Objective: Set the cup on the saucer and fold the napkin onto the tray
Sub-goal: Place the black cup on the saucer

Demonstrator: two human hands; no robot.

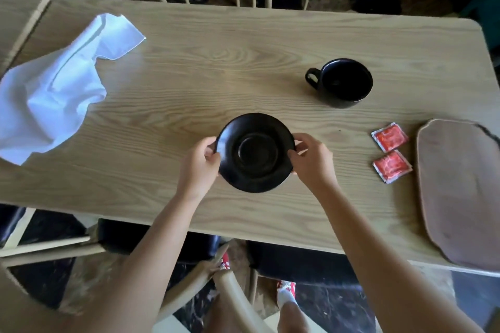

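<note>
1. My left hand (198,163) and right hand (311,161) pinch opposite edges of the black saucer (254,153), thumbs over the rim, near the front middle of the desk (216,62).
2. The cup (342,82) stands upright on the desk, well apart to the right and farther from me, handle pointing left.
3. The white napkin (51,92) lies crumpled at the far left; the brown tray (460,192) sits at the right edge, with two red packets (391,151) just beside it.
4. To do this well, I judge: settle the saucer flat, keep both sides level, then release so the centre ring is free for the cup.
5. Hard to tell whether the saucer is resting or slightly lifted.
6. The cup's inside is too dark to read.
7. Tray and napkin are cut off by the frame edges.
</note>
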